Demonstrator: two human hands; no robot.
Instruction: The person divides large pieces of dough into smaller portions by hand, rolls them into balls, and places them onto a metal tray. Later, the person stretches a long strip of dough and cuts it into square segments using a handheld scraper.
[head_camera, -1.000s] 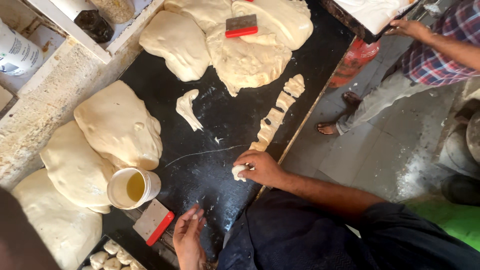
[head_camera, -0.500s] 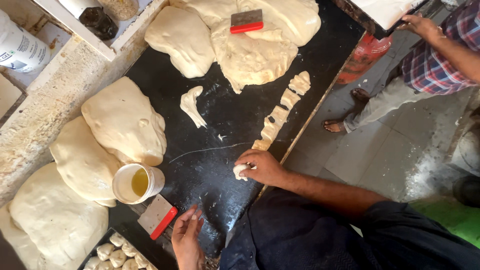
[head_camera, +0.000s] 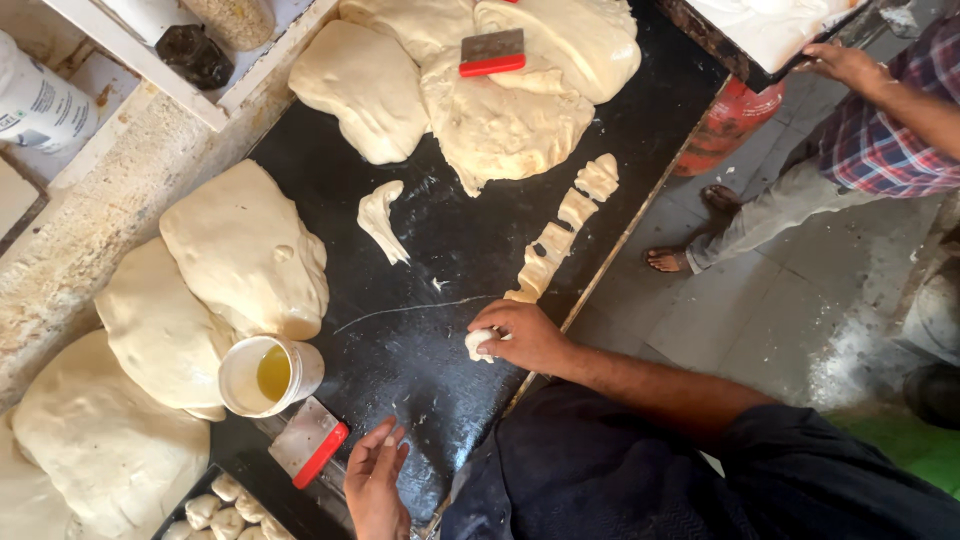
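A small lump of dough (head_camera: 480, 343) sits near the front edge of the black counter (head_camera: 440, 240), at the near end of a broken row of cut dough pieces (head_camera: 556, 236) that runs along that edge. The right hand (head_camera: 525, 335) curls over the lump with fingers closed around it and knuckles up, the forearm coming in from the right across the counter edge. The left hand (head_camera: 375, 480) hovers low over the counter with palm turned up and fingers loosely spread, holding nothing; a red-handled scraper (head_camera: 310, 440) lies just beside it, next to a white cup of yellow oil (head_camera: 268, 374). Because the lump lies so close to the edge, a sideways roll or a loose grip could, I judge, tip it off onto the floor; the soft dough could also stick to the fingers and tear. A stray sweep of the left hand might knock the cup and spill oil over the counter. Large dough slabs (head_camera: 245, 250) rest along the left side, more dough with a second scraper (head_camera: 492, 52) is heaped at the far end, and shaped dough balls (head_camera: 215, 512) fill a tray at the lower left. Another person (head_camera: 860, 150) stands on the floor to the right.
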